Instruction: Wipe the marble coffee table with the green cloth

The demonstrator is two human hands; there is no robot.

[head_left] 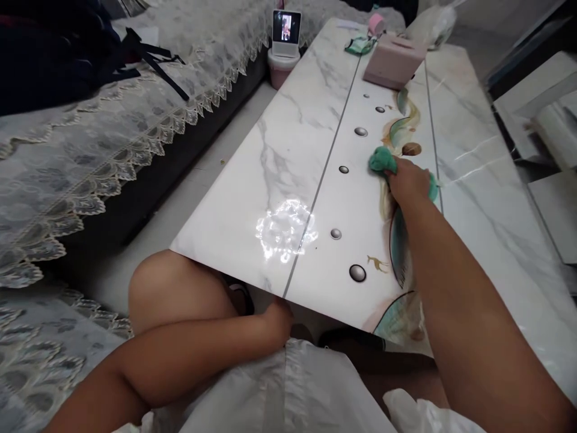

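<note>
My right hand (408, 180) presses a bunched green cloth (382, 161) onto a glossy white marble-pattern table (293, 162), near its painted teal swirl and printed droplets. The cloth shows on both sides of the hand. My left hand (277, 319) rests at the table's near edge, its fingers tucked under the rim; whether it grips the edge is hidden. My knee sits just under that edge.
A pink tissue box (393, 59) and a green cloth (359, 44) lie at the table's far end. A small screen on a pink stand (285, 36) stands on the floor. A lace-covered sofa (90, 138) runs along the left. Panels lean at the right.
</note>
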